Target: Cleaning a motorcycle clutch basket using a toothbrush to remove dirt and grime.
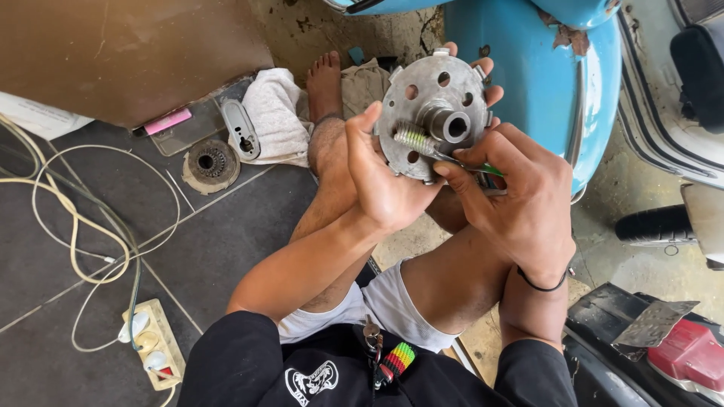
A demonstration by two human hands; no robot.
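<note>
Floor seat; 2 hands, 1 disc (435, 113), 1 brush (422, 142)

pink flat packet (167, 120) | floor, upper left | beside white cloth (273, 105)

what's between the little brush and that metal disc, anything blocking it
Nothing visible does. The right hand holds a small green-handled brush whose bristles already lie on the face of the round metal disc, beside its centre hub. The left hand grips the disc's near edge, off to the side of the bristles.
</note>
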